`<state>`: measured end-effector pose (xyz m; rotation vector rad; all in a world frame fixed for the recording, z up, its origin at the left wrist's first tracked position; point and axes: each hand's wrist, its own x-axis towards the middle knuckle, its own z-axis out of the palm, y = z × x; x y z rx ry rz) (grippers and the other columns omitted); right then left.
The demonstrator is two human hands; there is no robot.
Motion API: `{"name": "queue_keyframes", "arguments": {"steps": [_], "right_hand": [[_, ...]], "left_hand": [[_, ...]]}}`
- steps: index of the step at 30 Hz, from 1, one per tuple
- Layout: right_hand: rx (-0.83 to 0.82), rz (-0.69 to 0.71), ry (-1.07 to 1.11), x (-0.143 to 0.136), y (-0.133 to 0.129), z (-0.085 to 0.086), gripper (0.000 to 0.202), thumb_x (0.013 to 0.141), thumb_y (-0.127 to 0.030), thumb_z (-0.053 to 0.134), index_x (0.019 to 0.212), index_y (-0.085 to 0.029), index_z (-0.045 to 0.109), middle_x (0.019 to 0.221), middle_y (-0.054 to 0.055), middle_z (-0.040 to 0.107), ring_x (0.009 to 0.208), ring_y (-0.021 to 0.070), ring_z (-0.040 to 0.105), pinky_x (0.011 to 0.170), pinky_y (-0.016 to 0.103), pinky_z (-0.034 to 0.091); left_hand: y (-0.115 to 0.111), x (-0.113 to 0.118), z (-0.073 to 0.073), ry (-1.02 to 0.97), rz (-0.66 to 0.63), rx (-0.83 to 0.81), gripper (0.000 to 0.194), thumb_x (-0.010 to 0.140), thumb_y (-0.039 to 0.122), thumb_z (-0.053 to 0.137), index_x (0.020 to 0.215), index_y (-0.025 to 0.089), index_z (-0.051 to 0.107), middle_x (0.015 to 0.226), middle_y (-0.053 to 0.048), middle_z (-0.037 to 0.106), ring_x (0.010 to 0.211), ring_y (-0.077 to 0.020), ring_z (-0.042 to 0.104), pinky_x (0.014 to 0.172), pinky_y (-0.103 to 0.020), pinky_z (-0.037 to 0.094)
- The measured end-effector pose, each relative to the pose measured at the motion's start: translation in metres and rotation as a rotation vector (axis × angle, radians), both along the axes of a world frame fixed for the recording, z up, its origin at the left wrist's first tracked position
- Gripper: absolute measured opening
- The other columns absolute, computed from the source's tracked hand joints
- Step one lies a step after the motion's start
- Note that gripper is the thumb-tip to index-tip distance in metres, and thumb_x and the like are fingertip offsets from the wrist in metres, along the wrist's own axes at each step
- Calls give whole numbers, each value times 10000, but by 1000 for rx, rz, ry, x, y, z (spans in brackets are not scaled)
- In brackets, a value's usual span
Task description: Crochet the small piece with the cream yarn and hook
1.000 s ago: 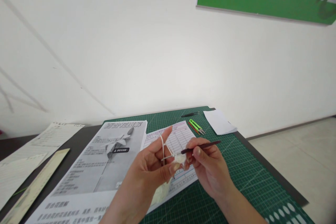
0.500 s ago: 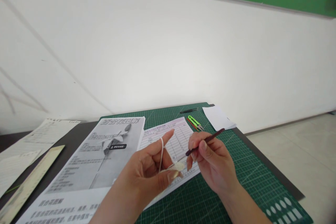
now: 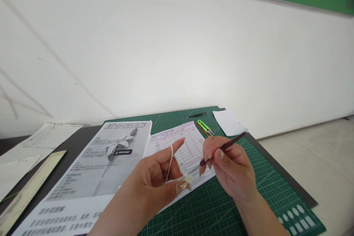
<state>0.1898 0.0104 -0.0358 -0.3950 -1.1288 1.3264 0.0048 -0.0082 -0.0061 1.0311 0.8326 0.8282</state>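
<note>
A small off-white crochet piece [image 3: 189, 179] is pinched between the thumb and fingers of my left hand [image 3: 155, 180]. White yarn [image 3: 169, 164] loops over the raised index finger of that hand and runs down to the piece. My right hand [image 3: 231, 166] grips a crochet hook [image 3: 233, 141] by its dark brown handle. The hook's thin metal shaft points left, and its tip is at the crochet piece; whether it sits inside a stitch I cannot tell. Both hands are held above a printed form [image 3: 188, 143] on the green cutting mat.
Green thread snips [image 3: 203, 125] and dark tweezers [image 3: 198, 114] lie at the back of the cutting mat [image 3: 215, 210]. White paper [image 3: 228, 122] rests at its far right corner. At left are a printed picture sheet [image 3: 91, 177], a ruler [image 3: 33, 188] and handwritten sheets [image 3: 52, 138]. A white wall rises behind.
My right hand has moved a little right, drawing the hook's handle away from the crochet piece, so more of the metal shaft shows. My left hand keeps its pinch and yarn loop.
</note>
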Motion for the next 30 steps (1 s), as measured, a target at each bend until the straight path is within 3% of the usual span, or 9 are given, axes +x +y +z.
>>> {"name": "queue_keyframes", "arguments": {"steps": [4,10,18,22,25,30], "right_hand": [[40,-26,-41,3,-1,0,144,871,-283,621,796,-188,698,679,8,574,615,135,576,533,247,479],[91,-61,-79,5,-3,1,141,886,-270,606,816,-193,700,694,10,584,635,138,586,545,263,447],[188,-137,-185,5,-5,4,151,887,-282,596,828,-195,705,696,30,603,654,171,547,546,302,413],[259,-222,-334,8,-12,5,150,890,-266,583,833,-198,704,708,40,611,649,176,537,558,314,399],[348,-258,-468,9,-17,6,120,883,-225,576,893,-205,694,738,47,619,666,182,554,575,320,419],[586,-339,-638,2,-22,7,151,850,-145,585,965,-190,672,740,59,647,644,182,576,563,318,465]], "left_hand": [[0,0,0,-8,-28,3,626,750,243,746,1337,259,530,718,37,548,680,-116,505,710,-278,400],[2,1,0,-52,-15,-12,669,752,222,743,1367,264,485,736,43,566,680,-106,507,713,-262,404],[5,2,-2,12,9,60,557,745,213,733,1279,262,582,704,48,563,667,-113,523,817,-316,428],[4,4,-1,85,46,83,306,709,216,749,1014,217,721,641,41,533,667,-149,539,838,-377,438],[4,4,-2,171,118,148,154,712,221,732,865,205,739,601,48,502,617,-139,498,807,-366,443],[7,4,-4,333,188,197,416,733,221,693,1145,172,671,616,45,514,595,-135,474,631,-286,426]]}}
